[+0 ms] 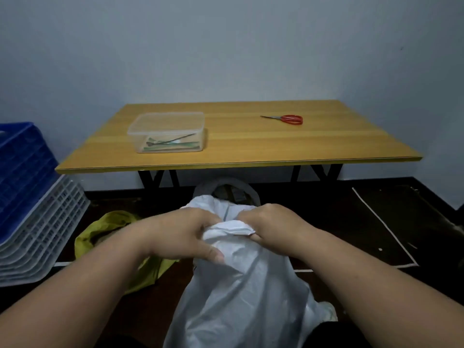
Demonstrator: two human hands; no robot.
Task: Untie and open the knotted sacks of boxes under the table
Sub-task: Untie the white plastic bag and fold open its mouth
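Note:
A white plastic sack (241, 295) stands on the dark floor right in front of me, before the wooden table (251, 144). My left hand (185, 232) and my right hand (271, 227) both pinch the bunched white plastic at its top, close together, with the twisted neck between them. The knot itself is hidden by my fingers. A yellow-green sack (110, 229) lies on the floor to the left, partly behind my left forearm. Under the table's front edge another pale sack (226, 189) shows an open mouth with dark contents.
On the table sit a clear lidded plastic box (168, 131) with green items inside and red-handled scissors (286, 119). Blue crates (22, 167) and white crates (42, 229) are stacked at the left. White tape lines (384, 227) mark the floor at the right.

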